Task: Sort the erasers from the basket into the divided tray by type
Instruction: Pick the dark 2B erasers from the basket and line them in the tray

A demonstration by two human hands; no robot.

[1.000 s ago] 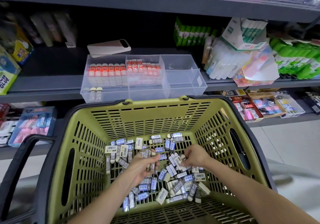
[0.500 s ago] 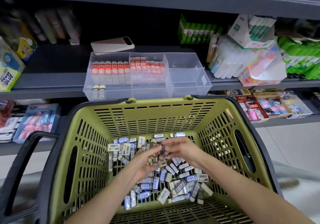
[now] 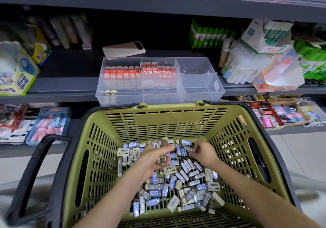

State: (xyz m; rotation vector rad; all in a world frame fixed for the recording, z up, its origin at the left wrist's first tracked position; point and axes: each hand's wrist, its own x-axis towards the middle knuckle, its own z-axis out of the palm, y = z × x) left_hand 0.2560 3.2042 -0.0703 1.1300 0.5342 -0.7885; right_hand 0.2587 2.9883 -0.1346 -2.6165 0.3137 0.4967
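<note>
Several erasers [image 3: 160, 144] fill our curled left fingers [image 3: 153, 153]; right fingers [image 3: 198, 146] pinch one more beside them. Overloading that grip could spill them into the basket [image 3: 158, 121].

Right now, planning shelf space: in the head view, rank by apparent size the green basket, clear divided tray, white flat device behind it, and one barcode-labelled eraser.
1. green basket, nearest the camera, so it looks enlarged
2. clear divided tray
3. white flat device
4. barcode-labelled eraser
</note>
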